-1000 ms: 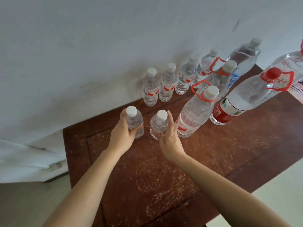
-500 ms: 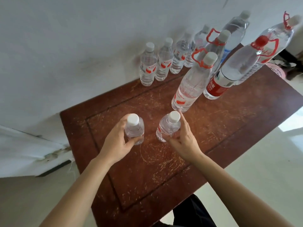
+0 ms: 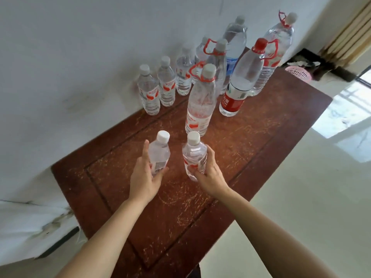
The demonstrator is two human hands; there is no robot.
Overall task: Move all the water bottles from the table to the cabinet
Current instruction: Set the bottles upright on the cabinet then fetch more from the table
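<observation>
My left hand (image 3: 145, 177) grips a small clear water bottle with a white cap (image 3: 159, 152), held upright above the scratched brown table (image 3: 251, 141). My right hand (image 3: 208, 173) grips a second small bottle with a red label (image 3: 194, 155) beside it. A tall bottle with a red carry loop (image 3: 200, 103) stands just behind them. Several small bottles (image 3: 149, 91) line the wall. Several large bottles, one with a red cap and red label (image 3: 241, 81), stand at the back right. No cabinet is in view.
The white wall (image 3: 80, 47) runs along the table's far side. White cloth (image 3: 26, 223) lies at the left. A pale tiled floor (image 3: 301, 197) lies to the right of the table, with a pink basket (image 3: 299, 74) and a curtain (image 3: 349, 33) at the far right.
Both hands have lifted their small bottles off the table and drawn them back toward me, away from the standing bottles. The view has pulled back and turned right.
</observation>
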